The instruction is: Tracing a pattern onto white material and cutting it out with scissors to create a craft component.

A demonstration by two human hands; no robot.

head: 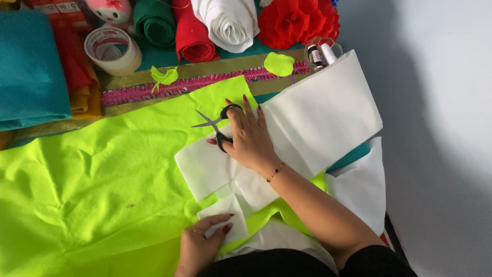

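On the white felt sheet [318, 118], her right hand [248, 136] grips black scissors [218, 125], blades apart. Nearer her body, the left hand [200, 243] pinches a small white felt piece [220, 208]. Under the sheet spreads lime-green fabric [87, 184]; beyond it stand a tape roll [113, 50] and felt rolls [195, 25].

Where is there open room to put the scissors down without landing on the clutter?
Free: the lime fabric left of the white felt, below the pink trim. Also the pale floor right of the felt. Crowded: the top edge, with tape roll, felt rolls and red paper flower. The right hand holds the scissors; the left hand pins a white piece.
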